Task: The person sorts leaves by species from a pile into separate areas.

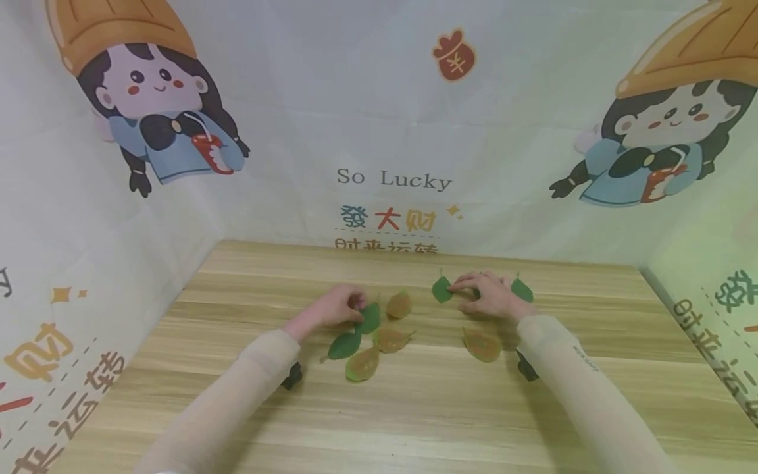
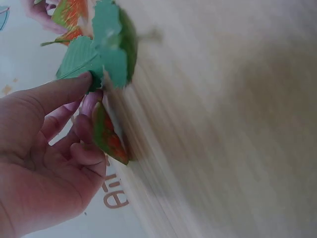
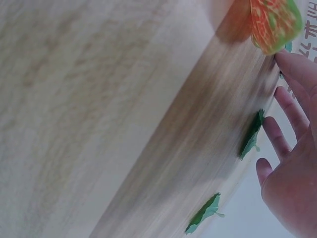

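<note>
My left hand pinches the edge of a green serrated leaf between thumb and forefinger, as the left wrist view also shows. Beside it lies a second green leaf; the two touch or overlap. Close by are orange-and-green leaves, one below, one to the right and another above. My right hand is low over the table with its fingers extended, a fingertip touching a green leaf. In the right wrist view, a green leaf sits near its fingers.
An orange-and-green leaf lies below the right hand, and a green leaf lies beyond its wrist. The wooden table ends at a printed cloth backdrop with cartoon figures and lettering.
</note>
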Demonstrator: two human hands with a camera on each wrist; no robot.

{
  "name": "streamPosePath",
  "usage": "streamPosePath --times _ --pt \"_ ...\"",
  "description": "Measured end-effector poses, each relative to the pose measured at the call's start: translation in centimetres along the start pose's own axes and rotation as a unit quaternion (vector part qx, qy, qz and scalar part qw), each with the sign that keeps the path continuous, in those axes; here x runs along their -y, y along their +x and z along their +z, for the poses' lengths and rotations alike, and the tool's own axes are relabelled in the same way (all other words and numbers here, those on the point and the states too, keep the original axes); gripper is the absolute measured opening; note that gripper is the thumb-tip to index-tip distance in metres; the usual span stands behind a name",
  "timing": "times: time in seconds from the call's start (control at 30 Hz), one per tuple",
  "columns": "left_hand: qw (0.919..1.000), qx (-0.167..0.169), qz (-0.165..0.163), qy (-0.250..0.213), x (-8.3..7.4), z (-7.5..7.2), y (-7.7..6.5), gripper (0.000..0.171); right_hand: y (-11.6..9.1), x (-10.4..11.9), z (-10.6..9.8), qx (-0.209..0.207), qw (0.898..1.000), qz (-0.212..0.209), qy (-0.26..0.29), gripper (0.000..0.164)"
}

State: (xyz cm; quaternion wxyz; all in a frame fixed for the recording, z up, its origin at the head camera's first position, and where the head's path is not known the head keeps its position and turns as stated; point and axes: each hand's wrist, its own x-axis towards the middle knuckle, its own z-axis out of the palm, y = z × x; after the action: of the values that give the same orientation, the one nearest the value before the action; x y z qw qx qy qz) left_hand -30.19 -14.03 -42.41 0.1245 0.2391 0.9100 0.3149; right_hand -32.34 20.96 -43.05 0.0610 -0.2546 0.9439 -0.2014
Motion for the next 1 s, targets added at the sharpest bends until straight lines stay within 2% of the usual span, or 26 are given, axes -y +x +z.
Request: streamPosePath --times 0.23,0.4,0.6,0.77,0.9,1.0 --pt "0.9987 -0.033 -0.020 -0.033 0.2 -1.1 -0.2 0.011 -0.1 0.0 0.0 -0.002 1.000 -0.002 0.004 0.044" --pt "0.9960 -0.056 -0.034 -0.061 -0.2 -2.0 0.5 0.012 0.1 -0.1 0.1 -0.002 1.000 -0.002 0.000 0.044" --pt "0.9914 -0.085 -0.040 -0.091 -1.0 -2.5 2.6 0.022 0.1 -0.1 0.0 0.004 1.000 -0.002 -0.003 0.045" --pt "0.9889 -0.094 -0.043 -0.106 -1.9 -2.7 4.8 0.028 0.0 0.1 -0.1 0.005 1.000 -0.001 0.003 0.045" --pt "0.9881 -0.094 -0.049 -0.112 -2.3 -2.5 6.3 0.030 0.1 0.2 -0.1 0.009 1.000 0.004 0.008 0.045" --pt "0.9853 -0.096 -0.047 -0.134 -2.3 -1.9 7.4 0.031 0.1 0.2 -0.2 0.010 1.000 0.006 0.008 0.045"
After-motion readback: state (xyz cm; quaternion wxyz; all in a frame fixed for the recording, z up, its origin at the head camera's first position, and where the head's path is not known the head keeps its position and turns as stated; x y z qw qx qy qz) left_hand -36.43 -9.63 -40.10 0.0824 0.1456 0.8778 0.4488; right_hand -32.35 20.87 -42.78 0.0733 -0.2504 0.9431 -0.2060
